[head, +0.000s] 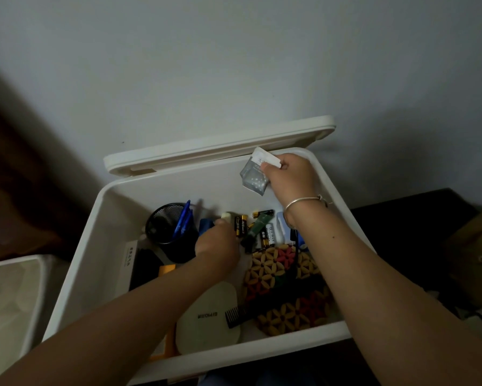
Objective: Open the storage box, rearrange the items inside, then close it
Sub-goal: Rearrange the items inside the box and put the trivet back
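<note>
The white storage box [75, 260] stands open, its lid [220, 147] leaning back against the wall. My right hand [290, 176] is raised near the box's far right corner and pinches small silver-grey packets [252, 176] with a white slip. My left hand [217, 243] is down inside the box, fingers curled round a small pale object [228, 216] beside the batteries [241, 225]. Inside lie a black mesh pen cup [164, 229] with blue pens, a beaded floral mat [287, 285], a cream oval pad [206, 316] and a black comb [232, 316].
A second white bin [11, 288] stands to the left of the box. Dark furniture with a cardboard box [473, 246] sits on the right. A grey wall rises directly behind the lid. A white carton [129, 260] lies along the box's left inner side.
</note>
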Demonstrator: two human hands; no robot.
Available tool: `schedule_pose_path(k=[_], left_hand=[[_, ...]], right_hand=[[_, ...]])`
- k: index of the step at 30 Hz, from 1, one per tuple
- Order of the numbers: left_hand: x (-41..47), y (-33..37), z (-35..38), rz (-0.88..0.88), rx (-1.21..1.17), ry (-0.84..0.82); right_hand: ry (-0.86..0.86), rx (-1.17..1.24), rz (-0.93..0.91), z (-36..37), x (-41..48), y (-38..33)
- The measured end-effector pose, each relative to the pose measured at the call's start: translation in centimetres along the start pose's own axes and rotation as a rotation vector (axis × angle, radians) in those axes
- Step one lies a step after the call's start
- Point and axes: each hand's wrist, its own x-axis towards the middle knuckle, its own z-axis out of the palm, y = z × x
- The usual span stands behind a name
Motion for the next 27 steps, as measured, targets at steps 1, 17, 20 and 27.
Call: schedule_pose_path(k=[1, 17, 20, 27], left_hand=[[-0.1, -0.2, -0.2, 0.000, -0.018, 0.000], [-0.4, 1.5, -0.1, 0.131, 0.317, 0.040], [-0.3, 1.2, -0.6, 0.153, 0.305, -0.006], [0.0, 1.1, 0.3, 0.131, 0.335, -0.049]], right_hand=[[-0.002, 0.010, 0.004, 0.0, 0.0, 0.0], [-0.021, 0.071, 0.038, 0.2, 0.0, 0.1], [-0.023, 0.059, 0.034, 0.1, 0.0, 0.0], [-0.025, 0.066, 0.029, 0.1, 0.1, -0.1]])
